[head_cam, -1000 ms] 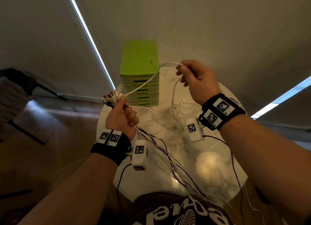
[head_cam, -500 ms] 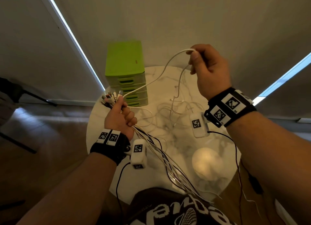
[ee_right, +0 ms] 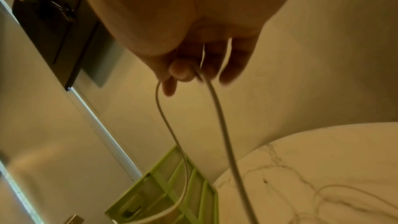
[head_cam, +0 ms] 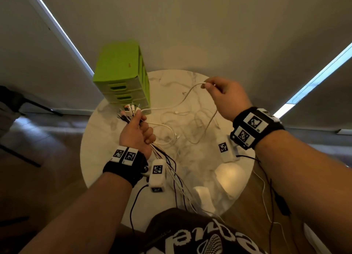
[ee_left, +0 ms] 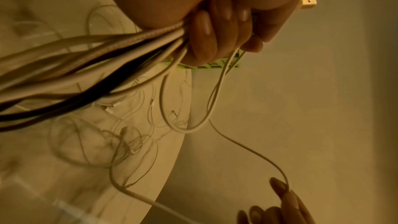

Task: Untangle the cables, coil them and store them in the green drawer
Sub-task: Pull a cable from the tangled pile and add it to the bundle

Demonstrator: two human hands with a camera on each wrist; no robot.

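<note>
My left hand (head_cam: 136, 132) grips a bundle of white and dark cables (ee_left: 90, 67) in its fist, their plugs (head_cam: 129, 110) sticking up above the thumb. The bundle trails down off the table's near edge. My right hand (head_cam: 224, 94) pinches one white cable (head_cam: 182, 99) between thumb and forefinger, high over the table's far side. That cable (ee_right: 221, 125) sags from the pinch toward the left fist. The green drawer unit (head_cam: 122, 76) stands at the table's far left, all drawers closed. More thin cables (head_cam: 192, 128) lie tangled on the marble top.
The round white marble table (head_cam: 106, 149) is small, with floor all round it. A dark chair (head_cam: 17, 105) stands at the left. Grey walls rise behind the table. Sensor leads hang from both wrist bands near the table's front edge.
My right hand, pinching the white cable, has come down and nearer the table after rising half a second ago. The left fist has kept its place beside the drawer unit.
</note>
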